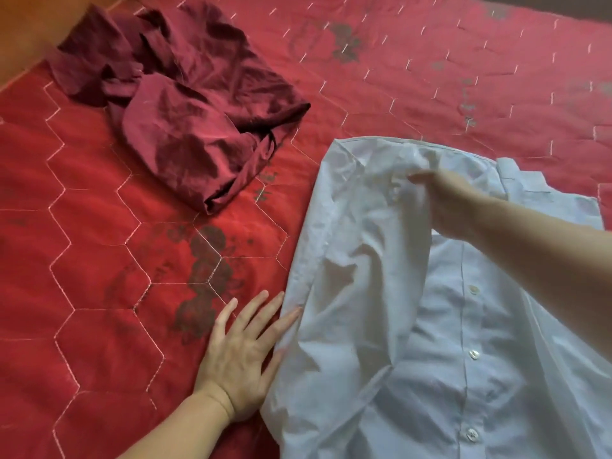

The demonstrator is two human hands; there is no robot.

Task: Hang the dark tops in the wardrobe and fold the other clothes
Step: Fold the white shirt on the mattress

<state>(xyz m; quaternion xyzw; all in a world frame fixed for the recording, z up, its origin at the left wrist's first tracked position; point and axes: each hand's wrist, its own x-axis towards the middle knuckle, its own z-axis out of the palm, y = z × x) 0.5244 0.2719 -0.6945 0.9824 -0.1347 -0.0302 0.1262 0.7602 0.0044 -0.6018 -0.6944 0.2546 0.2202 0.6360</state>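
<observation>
A pale blue button-up shirt [447,326] lies front up on the red quilt [99,260], filling the lower right. My right hand [453,203] pinches a fold of its sleeve near the collar end and holds it raised over the shirt. My left hand [245,352] lies flat and open on the quilt, its fingertips touching the shirt's left edge. A crumpled dark red garment [185,104] sits in a heap at the upper left, apart from both hands.
The quilt has white hexagon stitching and dark flower prints. A strip of orange-brown floor [29,31] shows beyond the bed's upper left edge. Bare quilt stretches across the left and the top right.
</observation>
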